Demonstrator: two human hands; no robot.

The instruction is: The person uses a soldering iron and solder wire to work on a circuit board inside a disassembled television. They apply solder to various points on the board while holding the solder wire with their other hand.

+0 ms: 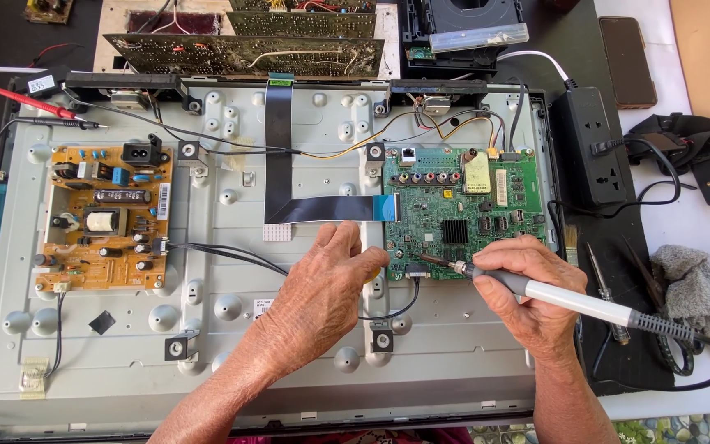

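The right hand (527, 292) grips a light, stiff soldering iron (569, 298) by its grey handle, away from the tip, which touches the thin, easy-to-break green board (462, 210), while the left hand (322, 288) rests open beside it.

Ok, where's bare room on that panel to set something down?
The metal back panel is bare below the orange power board, and also between that board and the black ribbon cable. It is crowded around the green main board, where the left hand rests and the right hand holds the soldering iron.
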